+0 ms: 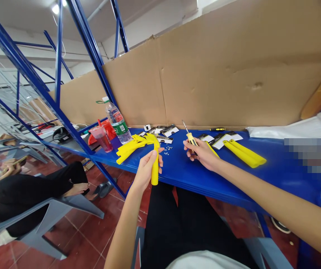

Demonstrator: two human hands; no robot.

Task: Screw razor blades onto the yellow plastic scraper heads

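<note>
My left hand [146, 169] is closed around a long yellow plastic handle [155, 173], held upright over the table's front edge. A screwdriver [192, 139] with a yellow and black grip is in my right hand [201, 152], its metal tip pointing up and away. Just left of centre lies a pile of similar yellow handles [129, 149]. Small loose screws or nuts [167, 151] are scattered between my hands; they are too small to tell apart. Beyond my right forearm rest more yellow handles [244, 153].
Black and white cards [169, 130] lie at the back of the blue table [183, 175], near a second screwdriver [218, 129]. A water bottle [119, 125] and a red cup [102, 138] stand left, by the rack post. A white bag [283, 132] lies right. Another person sits left.
</note>
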